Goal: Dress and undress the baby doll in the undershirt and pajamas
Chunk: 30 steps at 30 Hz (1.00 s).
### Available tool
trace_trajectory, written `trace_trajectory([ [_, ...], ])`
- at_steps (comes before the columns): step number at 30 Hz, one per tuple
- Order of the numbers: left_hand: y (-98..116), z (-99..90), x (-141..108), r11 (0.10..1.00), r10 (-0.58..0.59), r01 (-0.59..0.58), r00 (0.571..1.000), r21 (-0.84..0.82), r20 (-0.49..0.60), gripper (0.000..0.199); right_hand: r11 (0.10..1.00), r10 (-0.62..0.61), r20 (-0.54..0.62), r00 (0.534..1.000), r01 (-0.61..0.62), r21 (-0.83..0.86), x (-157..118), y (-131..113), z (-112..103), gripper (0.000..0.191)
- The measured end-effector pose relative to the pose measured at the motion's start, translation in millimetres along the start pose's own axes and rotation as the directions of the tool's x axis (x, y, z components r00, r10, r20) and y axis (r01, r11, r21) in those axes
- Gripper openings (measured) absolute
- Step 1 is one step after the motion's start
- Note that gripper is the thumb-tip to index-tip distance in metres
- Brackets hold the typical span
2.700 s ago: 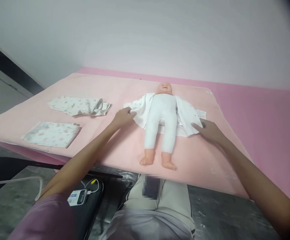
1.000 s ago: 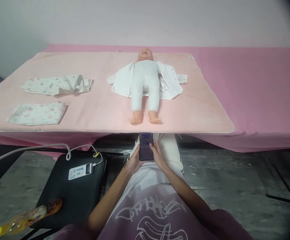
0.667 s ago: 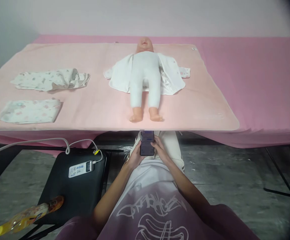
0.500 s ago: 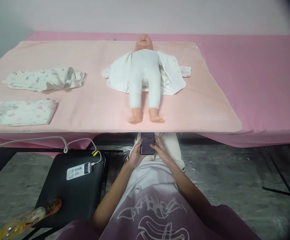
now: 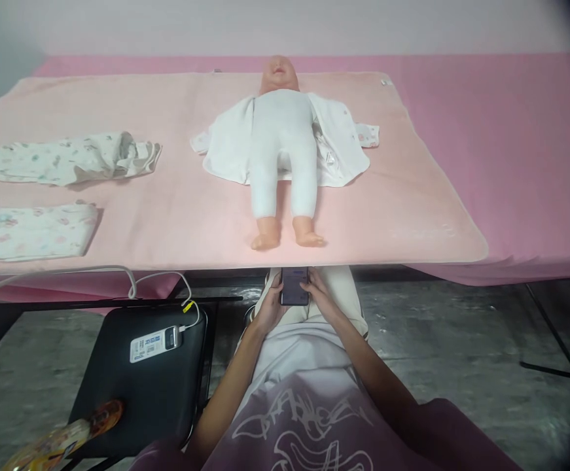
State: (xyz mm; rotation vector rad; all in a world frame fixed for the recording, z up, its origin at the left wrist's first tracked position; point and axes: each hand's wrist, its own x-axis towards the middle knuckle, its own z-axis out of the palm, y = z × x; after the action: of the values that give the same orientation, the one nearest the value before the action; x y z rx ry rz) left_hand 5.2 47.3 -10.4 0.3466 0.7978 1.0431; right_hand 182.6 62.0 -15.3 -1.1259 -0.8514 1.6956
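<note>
A dark smartphone [image 5: 294,288] with a dim lit screen is held over my lap, just below the table's front edge. My left hand [image 5: 271,309] is closed around its left side. My right hand [image 5: 322,296] grips the right side, its thumb on the screen. Beyond them, a baby doll [image 5: 283,124] in a white bodysuit lies on its back, bare feet toward me. An open white baby jacket [image 5: 346,147] is spread beneath it, sleeves out to both sides. The doll's arms are not visible.
On the pink mat [image 5: 177,222] at left lie a folded patterned garment [image 5: 73,159] and a folded patterned cloth [image 5: 34,232]. A black chair [image 5: 152,392] holds a power bank [image 5: 153,345] with a white cable [image 5: 132,281] and a drink bottle [image 5: 69,438].
The view has shifted slightly, so the mat's left items sit further left and the near edge lower. Both hands keep hold of the phone; the doll and clothes lie as before.
</note>
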Motion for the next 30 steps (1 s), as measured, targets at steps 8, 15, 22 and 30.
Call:
trace_trajectory([
  [8, -0.2, 3.5, -1.3, 0.996, 0.012, -0.010, 0.999, 0.084, -0.035, 0.067, 0.999, -0.051, -0.016, 0.999, 0.051, -0.008, 6.7, 8.1, 1.2, 0.069],
  [15, 1.7, 13.7, 0.0, 0.995, 0.049, -0.045, 0.998, 0.090, -0.043, 0.052, 0.998, -0.036, 0.007, 0.999, 0.036, 0.053, 2.1, 6.4, -2.0, 0.071],
  [22, 1.8, 19.9, -1.4, 0.991, 0.096, -0.087, 0.992, 0.100, -0.081, 0.048, 0.997, -0.075, 0.080, 0.994, 0.075, 0.002, -0.8, 4.0, -7.5, 0.084],
  [30, 4.1, 16.3, -5.7, 0.998, 0.038, -0.038, 0.999, 0.058, -0.002, 0.058, 0.996, -0.077, 0.103, 0.992, 0.080, -0.027, 1.5, 9.9, -10.3, 0.101],
])
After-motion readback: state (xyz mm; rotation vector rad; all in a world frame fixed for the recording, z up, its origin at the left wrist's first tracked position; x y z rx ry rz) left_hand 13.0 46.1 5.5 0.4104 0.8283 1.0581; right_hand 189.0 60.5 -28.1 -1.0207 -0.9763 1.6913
